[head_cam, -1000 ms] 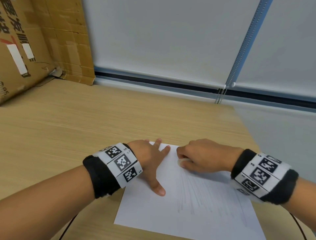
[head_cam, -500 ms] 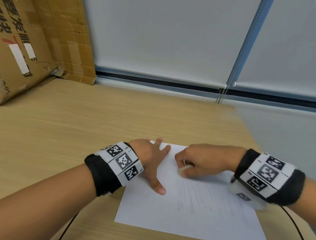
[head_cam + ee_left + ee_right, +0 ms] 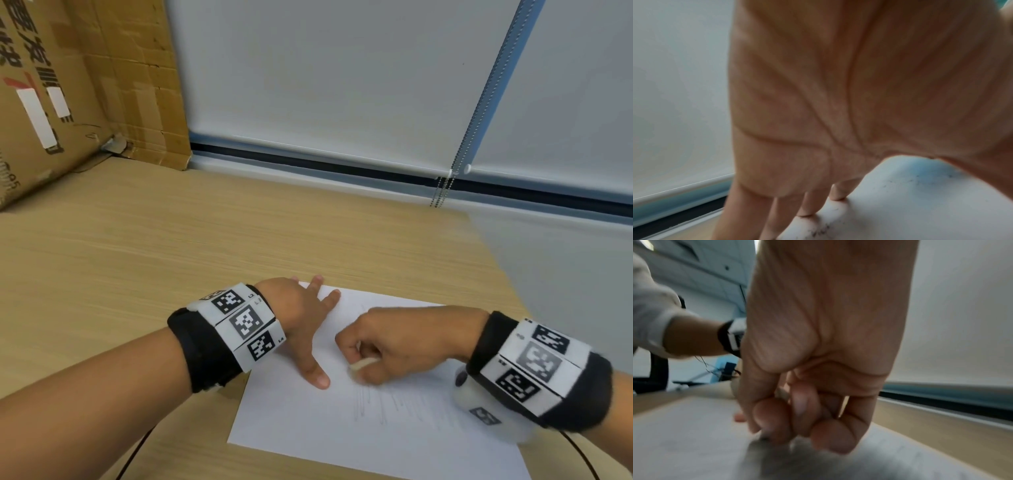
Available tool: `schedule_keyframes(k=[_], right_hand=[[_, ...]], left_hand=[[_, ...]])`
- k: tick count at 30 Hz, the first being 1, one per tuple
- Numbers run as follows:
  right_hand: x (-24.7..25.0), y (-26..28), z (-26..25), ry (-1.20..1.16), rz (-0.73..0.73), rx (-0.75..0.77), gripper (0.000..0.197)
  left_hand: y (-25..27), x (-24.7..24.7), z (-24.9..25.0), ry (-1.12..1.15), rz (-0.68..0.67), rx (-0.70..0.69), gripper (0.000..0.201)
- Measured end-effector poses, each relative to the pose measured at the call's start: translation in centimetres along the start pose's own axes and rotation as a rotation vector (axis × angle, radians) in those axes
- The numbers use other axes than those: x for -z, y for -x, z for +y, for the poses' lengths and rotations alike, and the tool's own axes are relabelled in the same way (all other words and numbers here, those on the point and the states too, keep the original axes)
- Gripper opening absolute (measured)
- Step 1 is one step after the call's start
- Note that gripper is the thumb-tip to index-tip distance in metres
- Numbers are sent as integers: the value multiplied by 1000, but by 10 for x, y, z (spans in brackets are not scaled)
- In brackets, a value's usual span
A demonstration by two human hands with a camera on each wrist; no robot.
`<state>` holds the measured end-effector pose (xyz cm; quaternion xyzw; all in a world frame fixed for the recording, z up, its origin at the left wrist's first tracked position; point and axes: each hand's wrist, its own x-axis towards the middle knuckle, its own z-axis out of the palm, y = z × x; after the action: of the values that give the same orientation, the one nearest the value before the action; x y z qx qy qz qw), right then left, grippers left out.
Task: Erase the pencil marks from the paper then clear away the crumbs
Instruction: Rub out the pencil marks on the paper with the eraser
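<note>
Wooden desk (image 3: pixel 144 260) carries the paper (image 3: pixel 394 438). Since the earlier frame the right hand (image 3: pixel 407 339), fingers curled pinching the eraser (image 3: pixel 363 364), has slid nearer along the pencil marks (image 3: pixel 387 404). Left hand (image 3: pixel 298 308) stays flat, fingers spread, pressing the paper's corner. Crumbs (image 3: pixel 822 229) dot the sheet; a cardboard box (image 3: pixel 68 85) and window blind (image 3: pixel 325 75) stand behind.

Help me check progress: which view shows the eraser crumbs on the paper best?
The left wrist view: dark eraser crumbs lie scattered on the paper by the left hand's fingertips. The head view shows only faint pencil marks; crumbs are too small to see. The right wrist view is blurred around the right hand.
</note>
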<state>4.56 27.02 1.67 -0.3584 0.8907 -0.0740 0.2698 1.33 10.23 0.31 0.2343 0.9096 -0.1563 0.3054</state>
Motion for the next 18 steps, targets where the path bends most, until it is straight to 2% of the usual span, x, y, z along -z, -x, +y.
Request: schedule_keyframes(k=[2,5,7,10,14,18], right_hand=[[5,-1,-2,-18,-14,-18,17],[11,-4,4,58,101,-66,18],[4,-2,1,30,63,-28,18],[-7,4,-10,-84,-82,13,17],[1,6,-5,-48,37,-34,19],[-15,12,-20,-86,-66,48,16]], left_hand=[[0,0,0,1,-6,5,139],[-2,0,-2,13,-11,-2,139],[-2,0,-2,6,-11,-1,140],[-1,1,0,4,-18,9,140],[-3,1,0,-5,-25,14,141],[1,2,2,0,-24,12,140]])
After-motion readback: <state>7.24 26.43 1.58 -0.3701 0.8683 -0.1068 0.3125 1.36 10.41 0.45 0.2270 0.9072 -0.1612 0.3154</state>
